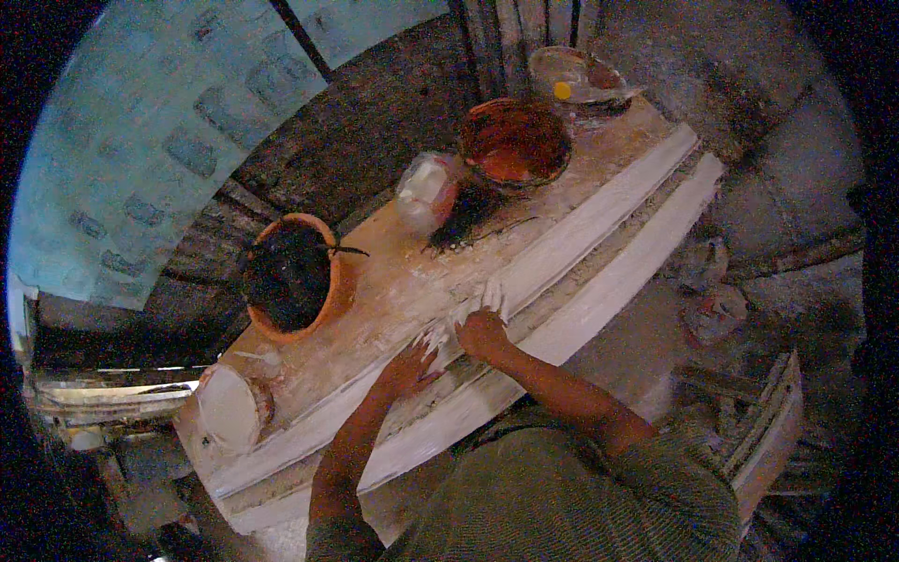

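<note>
The far white moulding strip (pixel 581 229) is long and pale, with a chalky, slightly streaked face, straight-looking edges and a thin line running lengthwise along it; it lies aslant on the worktop (pixel 379 258), from the lower left to the upper right. Just beside it, on the person's side, a near white moulding strip (pixel 618 314) runs roughly parallel, with a darker, rough, crumbly band between the two. The left hand (pixel 410 365) rests at the far strip about midway along, fingers stretched out and not closed around anything that shows; the right hand (pixel 482 332) is just beside it, its fingers likewise extended over the strip (both sets of fingertips are smeared thickly white). The worktop is brownish and scuffed with white residue. Along its far side stand a white-topped round tub (pixel 232 405), an orange-rimmed pot (pixel 342 276) with dark contents, a blurred whitish container (pixel 428 192) and a reddish-brown bowl (pixel 515 145); a shallow dish (pixel 585 75) sits near the upper right end. Beyond, the room is dim and grainy, with a pale blue wall (pixel 140 159) bearing greyish patches and a grey floor (pixel 782 192).
</note>
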`<state>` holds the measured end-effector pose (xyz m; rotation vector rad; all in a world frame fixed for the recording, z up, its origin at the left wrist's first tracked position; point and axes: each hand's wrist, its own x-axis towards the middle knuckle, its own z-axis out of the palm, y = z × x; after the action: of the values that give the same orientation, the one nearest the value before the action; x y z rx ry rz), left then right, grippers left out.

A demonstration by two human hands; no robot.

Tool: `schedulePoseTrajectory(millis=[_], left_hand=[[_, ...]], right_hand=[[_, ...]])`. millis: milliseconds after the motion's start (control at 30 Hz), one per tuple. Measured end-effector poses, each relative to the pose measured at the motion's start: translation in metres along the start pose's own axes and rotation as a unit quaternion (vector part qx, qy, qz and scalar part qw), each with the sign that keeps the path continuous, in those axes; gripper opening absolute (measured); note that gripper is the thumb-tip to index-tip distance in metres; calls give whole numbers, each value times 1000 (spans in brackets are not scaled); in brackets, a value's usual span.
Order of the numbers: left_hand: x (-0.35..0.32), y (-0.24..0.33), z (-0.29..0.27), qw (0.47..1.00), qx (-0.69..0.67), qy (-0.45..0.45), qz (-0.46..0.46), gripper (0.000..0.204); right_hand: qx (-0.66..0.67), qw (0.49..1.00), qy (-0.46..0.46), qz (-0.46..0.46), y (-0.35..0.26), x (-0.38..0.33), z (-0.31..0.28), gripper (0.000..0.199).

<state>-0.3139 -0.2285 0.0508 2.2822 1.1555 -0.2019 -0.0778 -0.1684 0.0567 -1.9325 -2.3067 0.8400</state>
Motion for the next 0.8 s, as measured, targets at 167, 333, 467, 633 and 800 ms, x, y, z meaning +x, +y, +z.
schedulePoseTrajectory(millis=[167,333,467,633,800], left_hand=[[69,19,-11,997,54,7,60,72],[144,55,-30,997,35,17,63,71],[218,87,-42,995,37,21,85,70],[297,127,-54,995,24,31,91,71],[300,135,-54,991,11,13,131,72]], right_hand=[[-16,997,-67,38,30,16,-43,61],[-26,998,-38,45,90,41,-84,59],[-86,995,6,58,166,60,-97,51],[-142,978,122,91,285,102,-134,36],[8,951,229,206,326,101,-155,39]])
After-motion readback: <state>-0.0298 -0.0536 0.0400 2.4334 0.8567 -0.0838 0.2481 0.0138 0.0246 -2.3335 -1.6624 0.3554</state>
